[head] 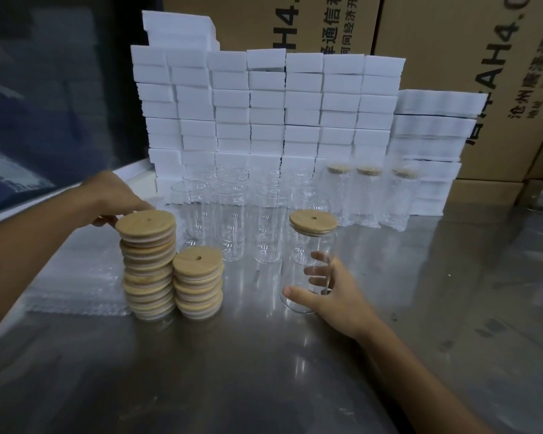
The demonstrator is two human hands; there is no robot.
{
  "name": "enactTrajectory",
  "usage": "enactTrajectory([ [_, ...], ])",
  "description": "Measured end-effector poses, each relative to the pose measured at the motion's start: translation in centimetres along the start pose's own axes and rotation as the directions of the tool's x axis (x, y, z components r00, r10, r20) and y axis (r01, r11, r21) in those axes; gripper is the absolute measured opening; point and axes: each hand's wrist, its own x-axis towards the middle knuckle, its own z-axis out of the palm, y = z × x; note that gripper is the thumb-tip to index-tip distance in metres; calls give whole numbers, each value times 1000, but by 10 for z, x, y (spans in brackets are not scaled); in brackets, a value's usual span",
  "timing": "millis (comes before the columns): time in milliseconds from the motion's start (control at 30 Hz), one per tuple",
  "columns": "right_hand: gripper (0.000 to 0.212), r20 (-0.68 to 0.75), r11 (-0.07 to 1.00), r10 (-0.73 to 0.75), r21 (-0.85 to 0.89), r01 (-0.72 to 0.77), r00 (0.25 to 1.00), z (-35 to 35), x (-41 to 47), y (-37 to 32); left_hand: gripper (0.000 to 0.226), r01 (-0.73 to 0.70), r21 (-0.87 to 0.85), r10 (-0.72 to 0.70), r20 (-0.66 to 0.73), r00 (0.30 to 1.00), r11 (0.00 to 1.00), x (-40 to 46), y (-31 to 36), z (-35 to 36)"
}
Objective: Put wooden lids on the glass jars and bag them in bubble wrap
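Note:
A glass jar [308,245] with a wooden lid [313,220] on it stands upright on the steel table. My right hand [333,292] grips the jar's lower part, fingers seen through the glass. Two stacks of wooden lids stand to the left: a tall stack [148,264] and a shorter stack [198,281]. My left hand [116,198] pinches the top lid [146,222] of the tall stack at its far edge. Several open jars [232,220] stand behind. Three lidded jars in bubble wrap [367,195] stand at the right rear.
A pile of flat bubble-wrap bags [76,283] lies left of the lid stacks. White foam blocks [264,104] are stacked in a wall behind the jars, with cardboard boxes [499,73] further back. The steel table [232,371] stretches toward me.

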Motion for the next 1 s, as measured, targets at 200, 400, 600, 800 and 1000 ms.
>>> enactTrajectory([
  [200,96,0,1000,4,9,-4,1000,0,0,0,17,15,193,-5,-50,999,981,13,-20,8],
  [400,99,1,1000,3,11,-3,1000,0,1,2,13,18,320,22,-121,992,947,25,-34,20],
  [600,108,-22,999,-12,-36,12,1000,1,3,5,21,-15,351,82,-176,981,936,25,-12,3],
  [800,105,-256,986,-165,-24,165,953,-4,1,-3,25,-41,416,229,-414,881,908,-1,40,-22],
  [1000,29,-562,892,-360,27,451,745,-7,-1,-23,17,-393,412,558,-449,698,822,-86,94,-10],
])
